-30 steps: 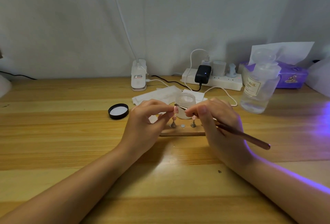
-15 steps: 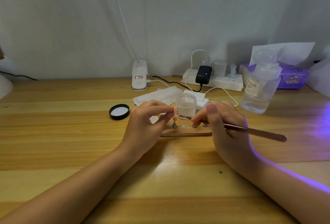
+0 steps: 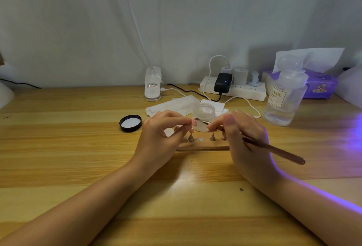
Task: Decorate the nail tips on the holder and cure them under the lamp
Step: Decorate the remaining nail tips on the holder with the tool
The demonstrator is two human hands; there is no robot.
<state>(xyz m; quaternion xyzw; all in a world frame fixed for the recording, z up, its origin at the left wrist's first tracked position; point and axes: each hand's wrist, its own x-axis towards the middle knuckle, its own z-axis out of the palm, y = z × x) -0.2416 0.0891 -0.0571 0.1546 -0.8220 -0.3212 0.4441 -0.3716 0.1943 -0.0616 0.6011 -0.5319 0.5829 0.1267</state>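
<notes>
Desk (image 3: 58,147) wooden, wall (image 3: 78,20) white; left hand (image 3: 162,136) pinching nail tip (image 3: 194,122), right hand (image 3: 244,139) gripping brush (image 3: 274,149).

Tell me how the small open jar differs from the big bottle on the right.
The small jar is short and squat; the big bottle stands taller. The jar is open, its black lid lying flat to its left; the bottle wears a clear domed top. The bottle carries a printed label; the jar shows none. Both are see-through and stand upright on the wooden table.
</notes>
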